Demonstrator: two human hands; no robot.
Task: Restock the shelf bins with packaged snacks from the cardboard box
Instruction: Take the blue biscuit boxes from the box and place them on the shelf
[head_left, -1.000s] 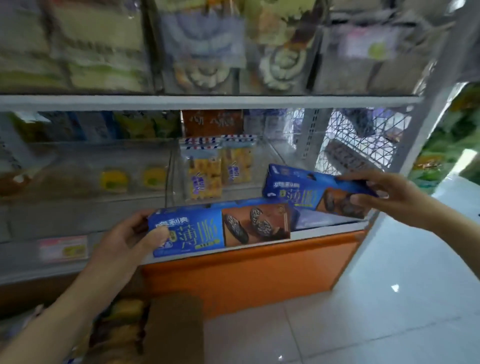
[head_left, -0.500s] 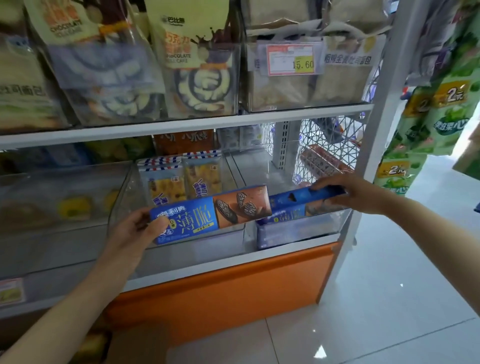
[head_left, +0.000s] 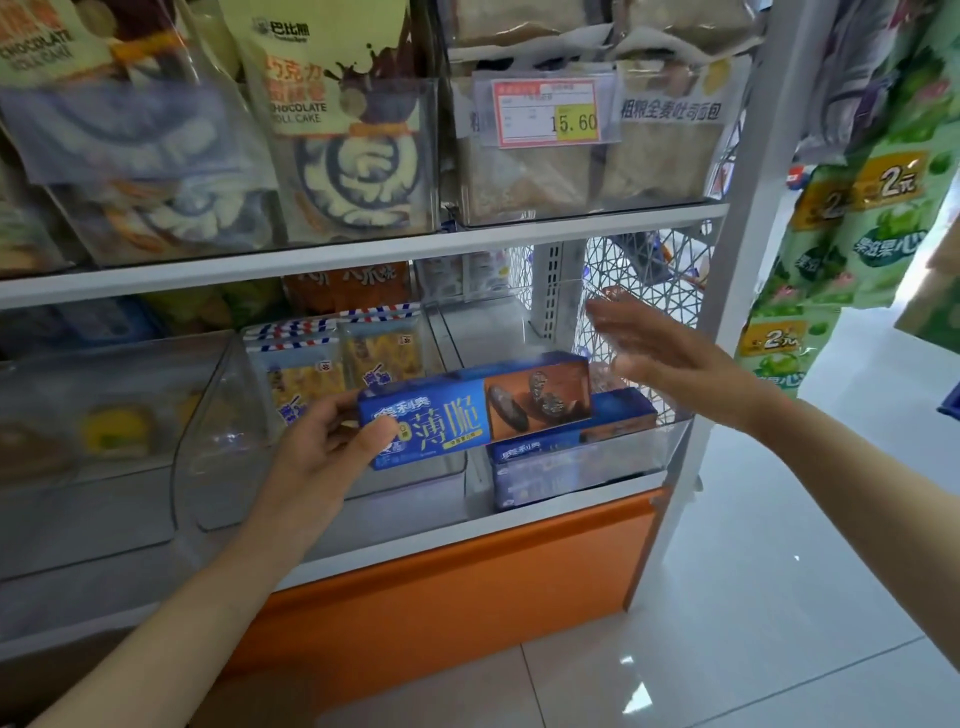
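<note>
My left hand (head_left: 332, 447) grips the left end of a long blue cookie box (head_left: 472, 410), holding it level in front of the lower shelf. A second blue cookie box (head_left: 618, 410) lies flat in the clear right-hand bin (head_left: 670, 447), on top of another blue box (head_left: 550, 467). My right hand (head_left: 654, 348) hovers above that bin, fingers spread and blurred, holding nothing. The cardboard box is out of view.
The clear middle bin (head_left: 218, 431) holds striped snack bags (head_left: 311, 358). Roll-cake bags (head_left: 337, 130) and bread packs with a price tag (head_left: 550, 111) fill the upper shelf. A white post (head_left: 727, 270) bounds the shelf on the right; hanging green packets (head_left: 852, 218) lie beyond.
My right hand has let go of its blue box, which now rests in the right bin, and has lifted away open. The left hand's box has shifted right, nearer the bin.
</note>
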